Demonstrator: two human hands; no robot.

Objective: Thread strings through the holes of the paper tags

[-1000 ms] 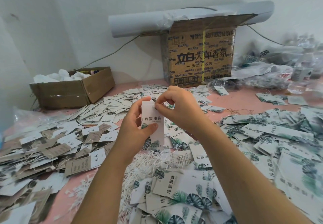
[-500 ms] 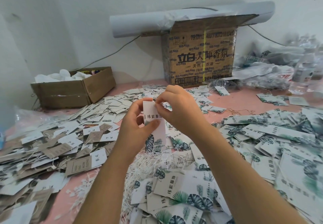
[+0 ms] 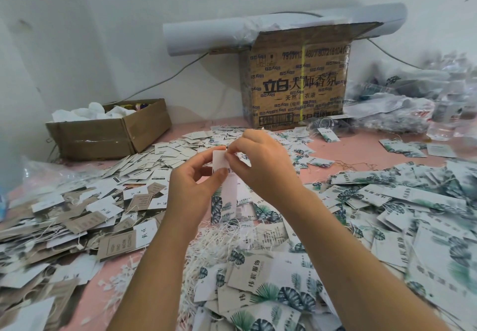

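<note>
— Why hold it upright?
— The left hand (image 3: 196, 186) pinches the white leaf-printed paper tag (image 3: 227, 191) above the pink surface (image 3: 361, 150) so its top edge meets the right hand (image 3: 260, 165), whose fingertips pinch it there, likely feeding a string too fine to see.

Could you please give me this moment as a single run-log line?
step: threading | left hand: holds white leaf-printed paper tag upright | right hand: pinches at tag's top edge | thread-through: not visible
</note>
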